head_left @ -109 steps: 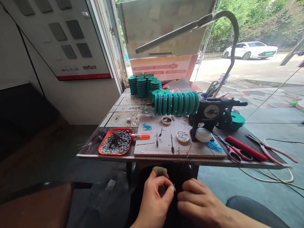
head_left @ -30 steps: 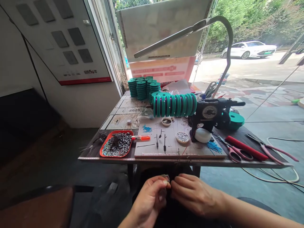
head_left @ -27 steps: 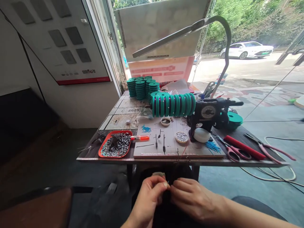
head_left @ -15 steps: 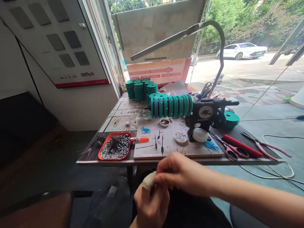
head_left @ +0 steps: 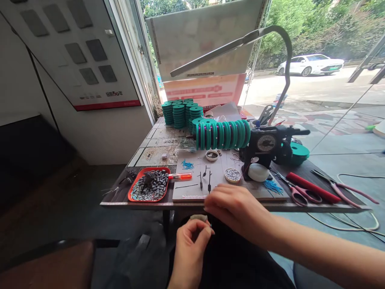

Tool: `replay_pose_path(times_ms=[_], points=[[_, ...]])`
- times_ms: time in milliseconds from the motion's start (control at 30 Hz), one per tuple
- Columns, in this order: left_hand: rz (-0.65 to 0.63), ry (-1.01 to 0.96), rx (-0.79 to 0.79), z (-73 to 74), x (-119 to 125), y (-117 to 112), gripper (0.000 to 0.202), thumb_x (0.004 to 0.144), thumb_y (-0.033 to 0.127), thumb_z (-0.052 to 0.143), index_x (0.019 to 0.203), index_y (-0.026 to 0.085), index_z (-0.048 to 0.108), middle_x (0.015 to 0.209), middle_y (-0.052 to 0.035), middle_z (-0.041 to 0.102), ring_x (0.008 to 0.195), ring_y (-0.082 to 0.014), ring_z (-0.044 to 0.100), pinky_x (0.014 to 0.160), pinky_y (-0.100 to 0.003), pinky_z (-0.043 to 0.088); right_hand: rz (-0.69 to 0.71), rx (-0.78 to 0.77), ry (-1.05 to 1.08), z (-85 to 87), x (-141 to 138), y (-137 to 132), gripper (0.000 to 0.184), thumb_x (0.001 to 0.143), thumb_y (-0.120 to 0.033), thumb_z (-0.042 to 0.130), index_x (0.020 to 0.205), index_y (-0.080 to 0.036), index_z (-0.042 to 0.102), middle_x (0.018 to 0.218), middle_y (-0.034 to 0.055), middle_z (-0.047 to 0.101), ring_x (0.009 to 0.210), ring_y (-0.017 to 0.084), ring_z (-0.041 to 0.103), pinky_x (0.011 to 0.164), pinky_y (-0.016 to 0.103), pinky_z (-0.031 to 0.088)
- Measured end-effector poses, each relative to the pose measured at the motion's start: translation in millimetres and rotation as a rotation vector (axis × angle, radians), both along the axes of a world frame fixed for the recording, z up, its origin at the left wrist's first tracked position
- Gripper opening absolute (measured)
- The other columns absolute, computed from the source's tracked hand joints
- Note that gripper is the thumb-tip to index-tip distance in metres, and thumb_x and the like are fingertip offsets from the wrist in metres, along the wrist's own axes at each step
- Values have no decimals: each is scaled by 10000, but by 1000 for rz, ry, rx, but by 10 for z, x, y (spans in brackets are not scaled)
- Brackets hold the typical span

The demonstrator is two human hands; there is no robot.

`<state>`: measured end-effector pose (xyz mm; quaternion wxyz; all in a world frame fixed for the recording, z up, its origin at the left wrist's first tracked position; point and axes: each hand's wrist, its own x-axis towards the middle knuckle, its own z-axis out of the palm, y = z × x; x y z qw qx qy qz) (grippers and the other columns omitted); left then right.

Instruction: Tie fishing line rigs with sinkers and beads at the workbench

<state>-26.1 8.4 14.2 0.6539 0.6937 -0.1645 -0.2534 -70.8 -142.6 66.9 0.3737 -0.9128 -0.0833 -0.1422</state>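
Observation:
My left hand (head_left: 191, 247) is below the table's front edge, its thumb and finger pinched together. A tiny bluish tip shows by the pinch, too small to name. One of its fingers wears a pale wrap (head_left: 198, 217). My right hand (head_left: 230, 202) is apart from it, above and to the right, by the front edge of the pale board (head_left: 186, 193). Its fingers are curled together, and whatever they hold is hidden. Just beyond stand dark weights on thin stems (head_left: 209, 186). A round dish of small pale beads (head_left: 232, 175) lies past the right hand.
An orange-red tray (head_left: 130, 194) of dark weights and small metal parts stands left. A black winding machine (head_left: 266, 144) carries a row of green spools (head_left: 222, 134); more stacked spools (head_left: 179, 116) stand behind. Scissors (head_left: 299, 196), a red bar (head_left: 313, 188) and pliers (head_left: 339, 186) lie right.
My hands were together below the table edge and are now apart. The right one has moved slightly up and right; the left has turned, showing its thumb-and-finger pinch. The view has shifted a little.

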Motion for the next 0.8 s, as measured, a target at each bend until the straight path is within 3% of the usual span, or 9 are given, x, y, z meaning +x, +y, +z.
replay_pose_path(times_ms=[67,100,167,267,467,567,667,733,800], points=[[-51,480,-57,70,11,-11,247,603,311,705,630,122,549,485,63,338,431,-14,225,424,-168,159,135,-340,-369,-194,-224,-27,258,928,-108,371,765,-118,570,684,45,518,633,141,387,585,289,295],[-62,627,-75,97,16,-19,279,553,302,737,632,119,542,489,68,343,433,-8,212,436,-168,138,189,-472,-428,-293,-303,-30,262,937,-110,349,839,-107,592,694,50,521,621,147,390,564,300,283],[-53,781,-99,133,16,-36,350,461,279,795,630,110,540,546,48,444,456,-6,295,461,-158,161,218,-594,-552,-455,-382,-17,251,924,-90,358,887,-79,605,675,48,505,600,144,401,541,305,276],[-9,861,-104,152,-1,-54,416,368,261,836,628,106,551,580,30,510,482,-20,380,475,-154,183,209,-580,-665,-577,-363,2,264,908,-79,367,820,-60,616,659,57,503,591,143,408,528,306,288],[-101,794,3,130,-14,-65,314,462,274,752,620,127,523,463,78,319,441,-12,213,480,-173,99,278,-555,-521,-682,-363,-66,350,924,-67,289,830,-49,625,745,88,556,652,168,412,583,305,365],[-115,565,75,62,-6,-66,266,528,295,703,613,129,514,526,55,360,477,-28,233,481,-185,151,332,-497,-432,-727,-414,-60,387,936,-86,245,777,-72,598,700,73,531,643,168,392,574,303,355],[-176,31,172,-35,-13,-41,204,670,297,631,610,112,570,676,-19,484,639,-82,424,616,-198,341,346,-340,-356,-693,-465,-3,419,957,-132,203,714,-104,543,682,60,530,624,155,371,578,289,359],[-253,-313,217,-108,-39,-9,209,754,271,575,619,115,604,750,-54,531,750,-118,505,708,-212,396,319,-181,-314,-618,-491,42,365,947,-125,254,665,-130,486,653,39,523,607,134,367,576,256,360],[-213,-584,183,-184,-77,19,174,788,230,556,660,136,628,767,-51,545,750,-114,535,689,-196,416,276,31,-250,-505,-492,78,285,917,-119,362,660,-133,483,660,24,533,623,110,409,581,214,362]])
